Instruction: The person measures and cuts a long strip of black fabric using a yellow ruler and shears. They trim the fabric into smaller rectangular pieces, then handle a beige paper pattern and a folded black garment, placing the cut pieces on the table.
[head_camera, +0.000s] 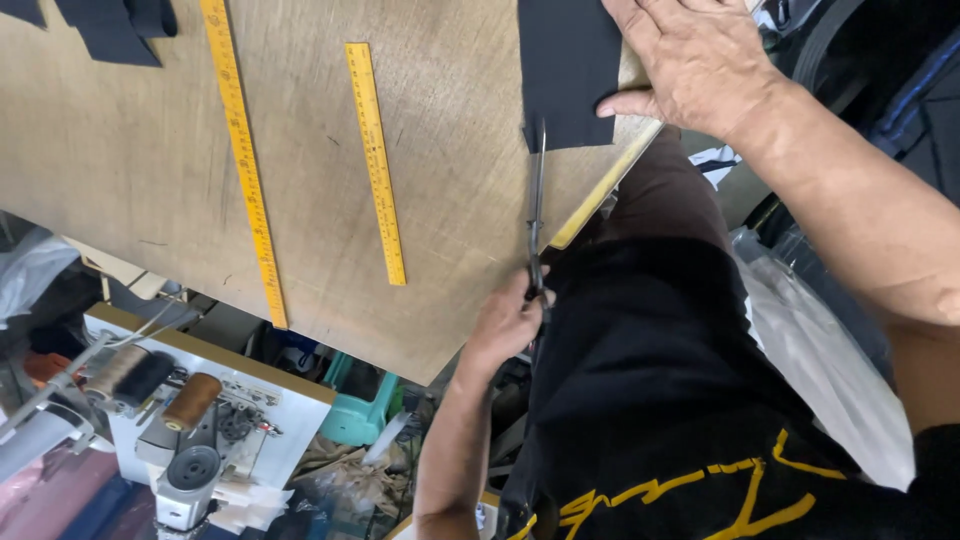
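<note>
A piece of black fabric (565, 70) lies at the near corner of a brown wooden board table (150, 150). My right hand (700, 60) rests flat on it, palm down, thumb on the fabric's lower edge. My left hand (505, 325) is below the table edge, gripping the handles of long dark scissors (537, 190). The blades reach up over the board, and their tips meet the lower left corner of the fabric. My black shirt with yellow print fills the lower right.
Two yellow rulers (243, 160) (376, 160) lie on the board, left of the scissors. More black fabric pieces (110, 30) sit at the top left. Below the table are a white sewing machine (190, 460) with thread spools, a teal stool (360, 410) and plastic bags (820, 350).
</note>
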